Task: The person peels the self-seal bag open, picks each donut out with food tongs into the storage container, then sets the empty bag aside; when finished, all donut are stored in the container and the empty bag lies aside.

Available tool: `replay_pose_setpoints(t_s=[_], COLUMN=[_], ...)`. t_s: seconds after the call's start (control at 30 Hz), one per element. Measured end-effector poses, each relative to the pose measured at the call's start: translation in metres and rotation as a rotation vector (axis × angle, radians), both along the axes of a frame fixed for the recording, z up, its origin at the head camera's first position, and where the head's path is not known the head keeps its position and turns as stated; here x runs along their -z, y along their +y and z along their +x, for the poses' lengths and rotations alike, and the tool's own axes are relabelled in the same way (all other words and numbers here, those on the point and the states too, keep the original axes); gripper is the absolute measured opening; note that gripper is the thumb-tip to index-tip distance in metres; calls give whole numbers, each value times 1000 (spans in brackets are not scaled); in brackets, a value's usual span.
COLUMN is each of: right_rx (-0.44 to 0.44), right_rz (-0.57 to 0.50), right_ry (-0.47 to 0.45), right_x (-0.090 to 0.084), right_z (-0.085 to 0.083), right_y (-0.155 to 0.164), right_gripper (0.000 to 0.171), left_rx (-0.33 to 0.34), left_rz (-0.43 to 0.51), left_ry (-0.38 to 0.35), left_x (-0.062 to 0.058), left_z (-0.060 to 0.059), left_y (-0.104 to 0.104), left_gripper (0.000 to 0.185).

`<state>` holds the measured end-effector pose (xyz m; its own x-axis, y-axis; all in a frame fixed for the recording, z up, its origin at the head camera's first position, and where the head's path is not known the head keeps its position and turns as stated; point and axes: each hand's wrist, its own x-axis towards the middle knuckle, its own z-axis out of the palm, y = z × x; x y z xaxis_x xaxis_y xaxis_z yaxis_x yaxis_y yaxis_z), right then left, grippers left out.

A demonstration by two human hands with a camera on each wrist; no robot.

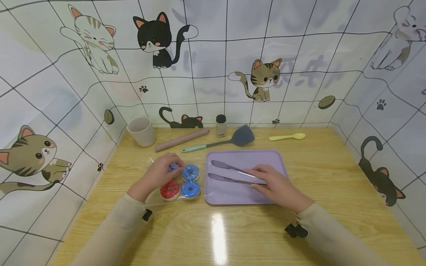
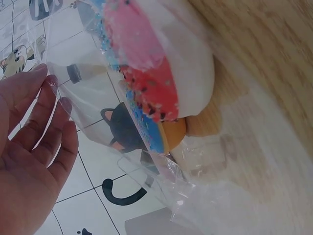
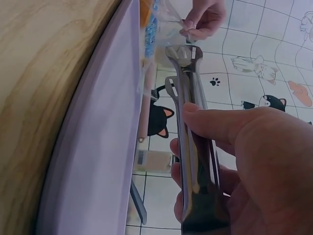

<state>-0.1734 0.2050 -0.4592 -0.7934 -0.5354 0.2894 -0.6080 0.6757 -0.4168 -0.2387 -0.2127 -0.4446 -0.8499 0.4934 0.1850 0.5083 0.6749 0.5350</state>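
Several toy-like frosted donuts lie in a clear plastic bag [image 1: 154,200] on the table's left half. A red donut [image 1: 164,190] sits in front, with a blue donut [image 1: 196,190] beside it and another blue one behind. My left hand [image 1: 162,171] pinches the bag's edge between thumb and fingers, above a blue donut [image 1: 173,167] it partly covers. In the left wrist view, sprinkles show on the red donut [image 2: 154,85]. My right hand [image 1: 281,187] grips metal tongs [image 1: 233,168] over the purple tray [image 1: 239,197]. The tongs' two arms stand apart, tips toward the donuts, nothing between them.
Along the back stand a pale cup [image 1: 141,132] and a black-lidded shaker jar [image 1: 221,128]. Between them lies a mauve rolling pin [image 1: 182,140]. A dark spatula [image 1: 243,136] rests behind the tray, with a yellow spoon [image 1: 283,137] farther right. Cat-patterned walls enclose the table.
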Motion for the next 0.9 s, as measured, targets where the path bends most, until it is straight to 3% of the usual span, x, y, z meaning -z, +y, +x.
replay_pose_setpoints(t_s=[0.4,0.9], right_rx=[-47,-47], right_rz=[124,149], right_ry=[-15,-65], right_x=[-2,14], right_z=[-24,-41], right_y=[-29,-55], right_gripper=[50,57], left_rx=[5,31], left_rz=[-2,8], left_ry=[8,0], left_x=[-4,1], left_z=[2,0], left_y=[1,4], left_gripper=[3,6])
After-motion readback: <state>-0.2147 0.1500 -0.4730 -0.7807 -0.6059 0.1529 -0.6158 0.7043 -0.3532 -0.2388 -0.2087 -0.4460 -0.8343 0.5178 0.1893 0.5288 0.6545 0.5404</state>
